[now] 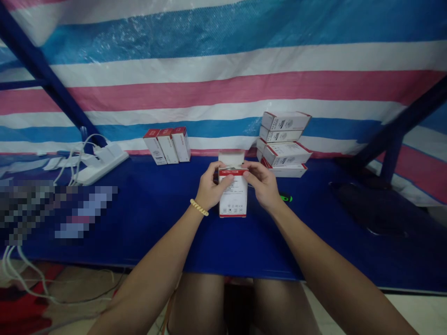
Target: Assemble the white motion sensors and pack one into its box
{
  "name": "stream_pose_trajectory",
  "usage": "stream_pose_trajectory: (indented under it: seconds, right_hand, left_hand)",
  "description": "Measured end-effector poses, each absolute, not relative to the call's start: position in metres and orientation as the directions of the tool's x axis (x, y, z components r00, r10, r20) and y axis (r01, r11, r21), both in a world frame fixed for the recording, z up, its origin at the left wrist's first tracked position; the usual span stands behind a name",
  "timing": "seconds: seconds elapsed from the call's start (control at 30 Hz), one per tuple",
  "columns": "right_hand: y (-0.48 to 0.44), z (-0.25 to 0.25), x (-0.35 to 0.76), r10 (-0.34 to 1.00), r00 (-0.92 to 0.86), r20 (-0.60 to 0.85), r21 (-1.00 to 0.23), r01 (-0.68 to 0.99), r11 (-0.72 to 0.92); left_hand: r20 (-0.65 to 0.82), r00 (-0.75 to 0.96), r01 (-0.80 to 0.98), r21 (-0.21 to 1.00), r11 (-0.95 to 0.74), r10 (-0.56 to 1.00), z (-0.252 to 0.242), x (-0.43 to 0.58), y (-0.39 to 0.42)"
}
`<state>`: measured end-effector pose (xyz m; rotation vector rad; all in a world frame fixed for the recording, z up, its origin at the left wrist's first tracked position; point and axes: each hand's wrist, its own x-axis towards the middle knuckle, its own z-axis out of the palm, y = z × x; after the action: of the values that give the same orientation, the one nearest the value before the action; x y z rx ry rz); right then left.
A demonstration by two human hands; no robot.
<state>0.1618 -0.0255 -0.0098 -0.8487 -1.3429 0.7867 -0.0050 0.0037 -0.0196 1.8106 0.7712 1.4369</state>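
Between my hands stands a white and red detector box [233, 197], its printed side facing me and its top flap raised at the back. My left hand [211, 186] grips the upper left edge, thumb on the front and fingers at the open top. On the other side, my right hand [263, 184] pinches the upper right corner in the same way. What lies inside the box is hidden from me. A small black and green object [286, 198] lies just behind my right wrist, partly covered.
Three upright boxes [167, 146] stand at the back left. Several more boxes [284, 153] are stacked at the back right. A white power strip [101, 163] with cables sits on the left of the blue table [157, 246]. A dark flat object [366, 207] lies at right.
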Motion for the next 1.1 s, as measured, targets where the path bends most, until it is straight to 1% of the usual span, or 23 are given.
stream_pose_trajectory:
  seconds: [0.13,0.3,0.4,0.6,0.67,0.73,0.8,0.87,0.97,1.1]
  right_hand:
    - [-0.024,-0.01,0.164,0.858,0.095,0.504,-0.863,0.007,0.506]
    - [-0.021,-0.008,0.163,0.83,0.216,0.514,-0.855,0.045,0.517]
    - [-0.023,-0.005,0.162,0.825,0.259,0.502,-0.86,0.046,0.508]
    - [-0.03,-0.002,0.159,0.792,0.24,0.562,-0.818,0.019,0.575]
    - [-0.031,-0.001,0.159,0.774,0.211,0.597,-0.799,0.071,0.597]
    - [-0.033,0.001,0.16,0.746,0.158,0.647,-0.762,0.161,0.627]
    - [-0.033,0.003,0.162,0.706,0.11,0.7,-0.708,0.234,0.666]
    - [-0.034,0.003,0.164,0.68,0.079,0.729,-0.674,0.259,0.692]
    - [-0.034,0.001,0.165,0.694,0.036,0.719,-0.68,0.243,0.692]
    - [-0.033,-0.004,0.166,0.704,0.009,0.71,-0.686,0.235,0.688]
  left_hand:
    - [0.615,0.183,0.086,0.767,-0.636,0.767,-0.018,-0.003,0.001]
    - [0.675,0.101,0.124,0.72,-0.683,0.731,-0.023,0.001,-0.001]
    - [0.706,0.096,0.127,0.691,-0.712,0.702,-0.026,0.002,-0.002]
    - [0.803,0.142,0.219,0.545,-0.809,0.579,-0.026,0.0,-0.001]
    - [0.817,0.167,0.264,0.503,-0.823,0.553,-0.024,-0.002,0.0]
    - [0.83,0.179,0.292,0.468,-0.834,0.528,-0.023,-0.003,0.001]
    - [0.841,0.18,0.294,0.448,-0.844,0.51,-0.021,-0.004,0.001]
    - [0.846,0.18,0.28,0.445,-0.851,0.502,-0.019,-0.005,0.002]
    - [0.856,0.173,0.3,0.425,-0.854,0.487,-0.017,-0.006,0.002]
    - [0.892,0.14,0.367,0.357,-0.859,0.431,-0.015,-0.006,0.001]
